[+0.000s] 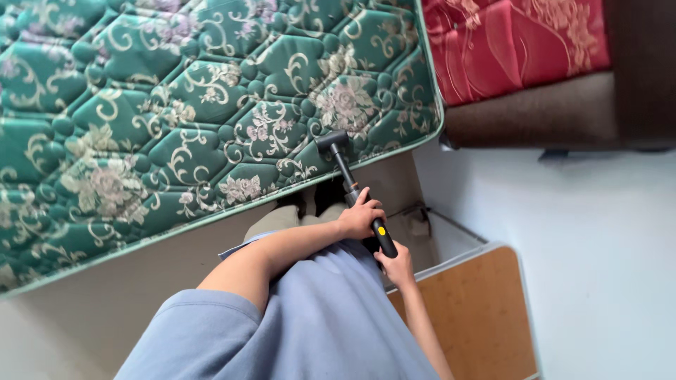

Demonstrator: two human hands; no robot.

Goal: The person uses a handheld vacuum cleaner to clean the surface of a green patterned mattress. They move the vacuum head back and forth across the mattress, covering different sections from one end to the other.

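While the camera is looking down over a blue shirt [331,331], both hands are gripping a slim black vacuum [355,193] that is reaching up and away from the body. Its nozzle [331,141] is pressing on the edge of a green quilted mattress [176,105], just above and beyond the hands, at the mattress corner. The left hand [360,218] is sitting higher on the wand, fingers curling fully around it, knuckles facing the camera. The right hand [398,267] is sitting lower, nearer the body, closing around the bottom of the handle just below a yellow button [381,230]; its fingers are mostly hiding behind the handle, so how tightly they are wrapping cannot be told. The vacuum is looking rigid and smooth, likely hard plastic, and light enough to steer with two hands, though the long wand is probably making the far end tip-heavy. The thick handle near the button seems the best place to hold, with a second grip farther up the wand for control, much as the hands are doing now. The mattress is looking soft and padded, likely giving under the nozzle. Beyond the hands to the right, a red patterned mattress [514,42] is lying over a brown base [535,112]. Below the right hand, a wooden panel [479,317] is standing against a pale floor [598,246].
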